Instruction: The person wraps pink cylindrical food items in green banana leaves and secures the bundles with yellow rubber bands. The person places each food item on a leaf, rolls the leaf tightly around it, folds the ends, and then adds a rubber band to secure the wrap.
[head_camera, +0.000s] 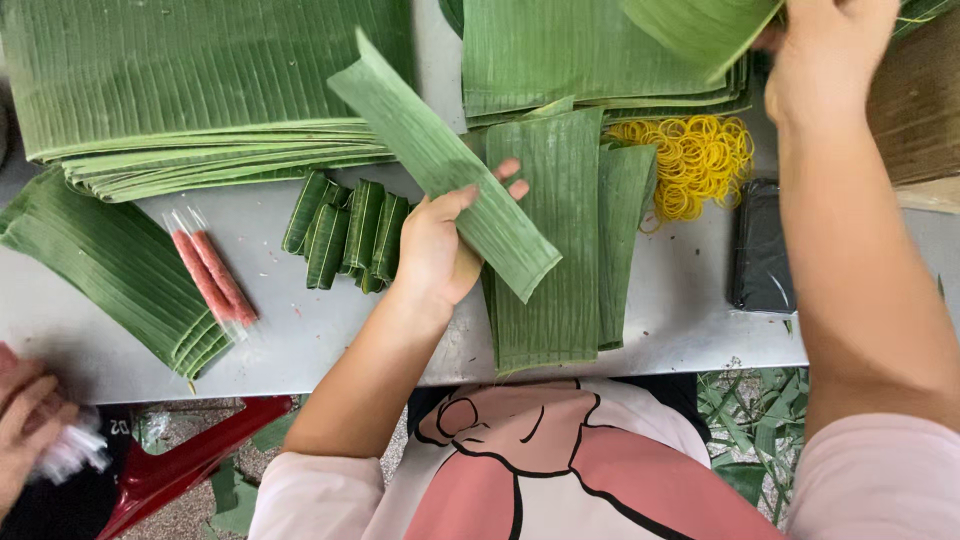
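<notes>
On the grey table (690, 320), a leaf strip (440, 160) is pinched by the left hand (440, 245); a larger leaf (700, 30) is gripped by the right hand (825, 60). Tearing along the ribs is possible if pulled hard.

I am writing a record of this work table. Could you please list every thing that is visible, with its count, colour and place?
narrow leaf strip: one, green, held slanting over the table middle
cut leaf pile: one pile, green, under that strip
large leaf stacks: two, green, along the far edge
curved leaf stack: one, green, left
wrapped leaf rolls: about five, green, centre left
sausage sticks: two, pinkish red in clear wrap, left
rubber bands: a heap, yellow, right
black packet: one, right edge
table: one, grey
red stool: one, lower left
another person's hand: one, lower left corner
left hand: holds the narrow strip
right hand: lifts a leaf at top right
</notes>
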